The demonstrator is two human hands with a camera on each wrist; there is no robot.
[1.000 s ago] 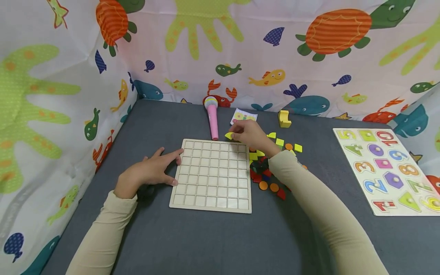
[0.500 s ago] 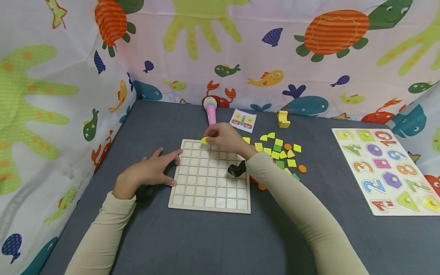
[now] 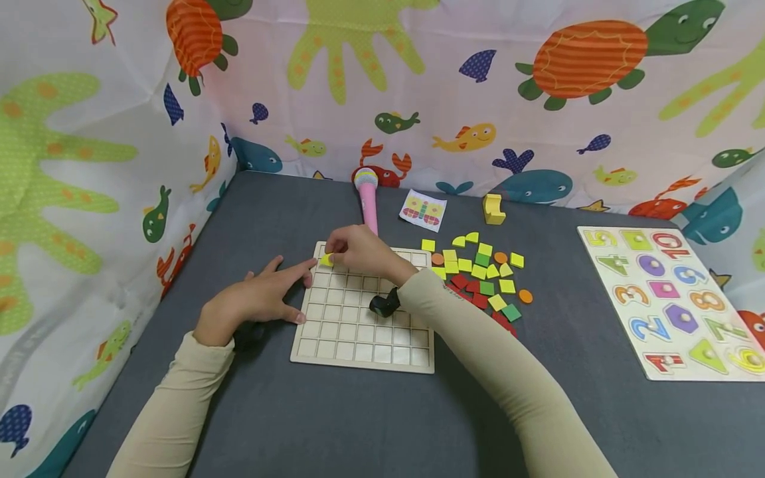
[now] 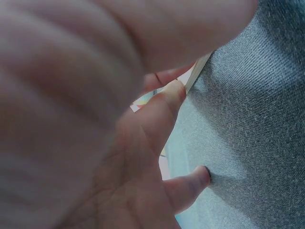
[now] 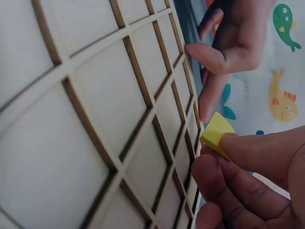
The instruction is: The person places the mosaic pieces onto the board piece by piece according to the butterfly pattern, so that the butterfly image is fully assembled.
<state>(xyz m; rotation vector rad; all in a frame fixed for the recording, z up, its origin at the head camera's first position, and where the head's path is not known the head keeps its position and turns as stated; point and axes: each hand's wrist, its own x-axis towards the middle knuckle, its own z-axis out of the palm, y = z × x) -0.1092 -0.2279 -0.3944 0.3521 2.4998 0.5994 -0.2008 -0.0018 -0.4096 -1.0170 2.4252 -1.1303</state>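
Note:
My right hand [image 3: 367, 252] pinches a small yellow tile [image 3: 326, 259] over the far left corner of a pale wooden grid board [image 3: 358, 335]. In the right wrist view, thumb and fingertips grip the tile [image 5: 217, 130], which has one curved side and stands tilted close to the board's ridges. Whether it touches the board I cannot tell. My left hand [image 3: 257, 299] lies at the board's left edge with fingers spread. Its fingertips and thumb touch that edge. The left wrist view shows mostly this hand's fingers and the grey cloth.
Loose yellow, green, red and orange tiles [image 3: 480, 271] lie right of the board. Behind it are a pink toy microphone [image 3: 369, 204], a butterfly pattern card [image 3: 423, 210] and a yellow block [image 3: 493, 208]. A number-and-shape puzzle board [image 3: 681, 302] lies far right.
My right hand has moved left with the yellow tile, from beyond the board's far edge to its far left corner. The pattern card and tiles are uncovered. My left hand stays put.

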